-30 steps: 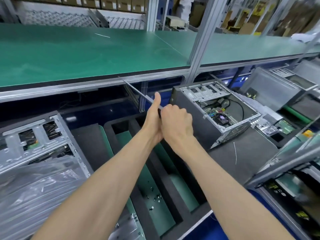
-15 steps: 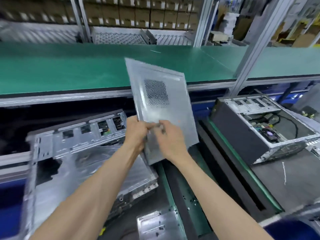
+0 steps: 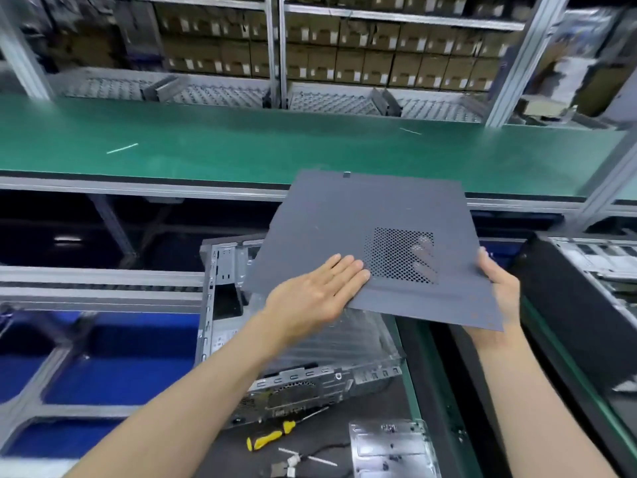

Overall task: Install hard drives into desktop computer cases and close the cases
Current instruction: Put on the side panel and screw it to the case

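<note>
Side panel [image 3: 372, 243] held tilted in air above open computer case [image 3: 300, 353], dark face up, mesh vent toward right. Left hand [image 3: 317, 298] flat on top, fingers straight, pressing near edge. Right hand [image 3: 499, 288] supports right edge from beneath, thumb over rim; curl of fingers hidden. Hands apart. Case lies on its side on desk [image 3: 241, 453], interior under clear plastic.

Risks, judged:
- flat palm gives weak hold; panel may slide off
- plastic may get trapped under panel
- misaligned edge tabs jam closure
- screwdriver [image 3: 269, 438] just beside case could be knocked
</note>
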{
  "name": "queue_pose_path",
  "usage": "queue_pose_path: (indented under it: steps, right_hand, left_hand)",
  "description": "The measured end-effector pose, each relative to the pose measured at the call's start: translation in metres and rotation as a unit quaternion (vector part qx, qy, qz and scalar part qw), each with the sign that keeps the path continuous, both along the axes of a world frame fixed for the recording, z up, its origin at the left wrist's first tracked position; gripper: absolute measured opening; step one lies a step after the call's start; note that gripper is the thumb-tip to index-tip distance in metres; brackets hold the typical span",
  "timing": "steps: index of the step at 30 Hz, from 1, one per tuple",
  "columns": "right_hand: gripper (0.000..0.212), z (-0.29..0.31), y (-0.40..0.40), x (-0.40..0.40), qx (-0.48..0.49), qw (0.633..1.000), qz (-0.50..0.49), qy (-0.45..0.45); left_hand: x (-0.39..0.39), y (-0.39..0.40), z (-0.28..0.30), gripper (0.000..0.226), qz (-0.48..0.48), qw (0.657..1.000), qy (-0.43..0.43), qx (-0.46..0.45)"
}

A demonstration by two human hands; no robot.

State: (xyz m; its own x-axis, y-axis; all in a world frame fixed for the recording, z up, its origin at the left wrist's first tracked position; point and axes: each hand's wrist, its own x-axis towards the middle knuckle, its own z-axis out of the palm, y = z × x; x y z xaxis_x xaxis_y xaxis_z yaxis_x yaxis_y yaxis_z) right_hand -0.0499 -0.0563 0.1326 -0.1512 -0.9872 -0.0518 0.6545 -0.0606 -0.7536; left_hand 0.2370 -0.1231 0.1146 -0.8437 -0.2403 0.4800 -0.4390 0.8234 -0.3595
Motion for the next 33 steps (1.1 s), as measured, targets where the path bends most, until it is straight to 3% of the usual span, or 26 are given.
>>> queue_pose_path:
  steps: [1, 3, 7, 11, 15, 18, 21, 24, 29, 33]
  right_hand:
    - [0.049, -0.005, -0.003, 0.001, 0.034, 0.997, 0.0, 0.065]
    - [0.054, -0.015, -0.012, 0.008, 0.096, 0.986, -0.01, 0.136]
    - [0.039, -0.033, -0.025, 0.039, 0.12, 0.981, -0.005, 0.152]
    - [0.03, -0.047, -0.035, 0.066, 0.128, 0.977, 0.044, 0.163]
    - [0.03, -0.054, -0.048, 0.077, 0.139, 0.96, 0.079, 0.229]
    - [0.029, -0.059, -0.049, 0.064, 0.173, 0.941, 0.094, 0.277]
    - [0.024, -0.057, -0.052, 0.047, 0.214, 0.904, 0.082, 0.361]
    - [0.023, -0.054, -0.062, 0.044, 0.211, 0.83, 0.066, 0.513]
    - [0.047, -0.067, -0.065, 0.061, 0.173, 0.723, 0.116, 0.658]
    - [0.074, -0.086, -0.064, 0.079, 0.193, 0.715, 0.117, 0.661]
  left_hand:
    - [0.009, 0.005, -0.004, 0.065, 0.011, 1.0, -0.014, -0.005]
    - [0.024, 0.014, -0.012, 0.061, 0.025, 0.999, -0.028, -0.018]
    - [0.054, 0.032, -0.015, 0.044, 0.109, 0.993, -0.004, -0.047]
    - [0.079, 0.052, -0.02, 0.044, 0.195, 0.98, 0.014, -0.031]
    - [0.088, 0.071, -0.036, 0.077, 0.267, 0.959, -0.014, 0.09]
    - [0.071, 0.072, -0.045, 0.087, 0.286, 0.94, -0.036, 0.181]
    - [0.048, 0.068, -0.055, 0.082, 0.31, 0.907, -0.086, 0.271]
    - [0.041, 0.072, -0.062, 0.082, 0.325, 0.896, -0.091, 0.287]
    - [0.051, 0.082, -0.074, 0.071, 0.341, 0.88, -0.106, 0.313]
    - [0.053, 0.082, -0.074, 0.091, 0.33, 0.868, -0.093, 0.36]
